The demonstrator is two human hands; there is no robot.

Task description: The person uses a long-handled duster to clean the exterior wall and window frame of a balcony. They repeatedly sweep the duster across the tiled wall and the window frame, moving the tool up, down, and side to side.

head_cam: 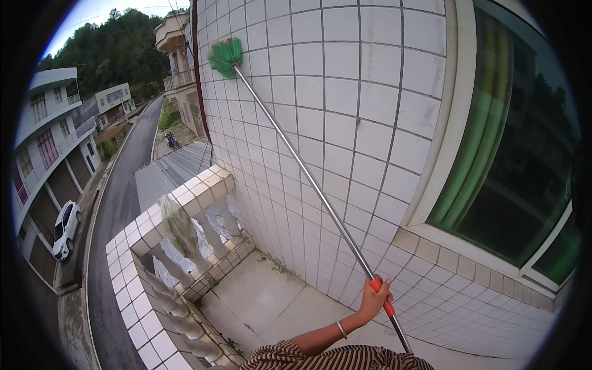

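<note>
My left hand (375, 298), with a silver bangle at the wrist, grips the orange sleeve of a long metal telescopic pole (307, 173). The pole slants up and away to the left along a white tiled wall (342, 69). At its far end a green bristle brush head (226, 57) is up against the wall, close to the wall's outer corner. Below my hand, the pole's lower end runs down behind my striped shirt (342, 358). My right hand is out of view.
A tiled balcony parapet (134, 289) with balusters stands to the left, a plastic bag (177, 226) hanging over it. On the right is a framed window (513, 152) with green curtains. Beyond the parapet lie a metal roof (169, 159), a road (118, 203) and a parked white car (67, 230).
</note>
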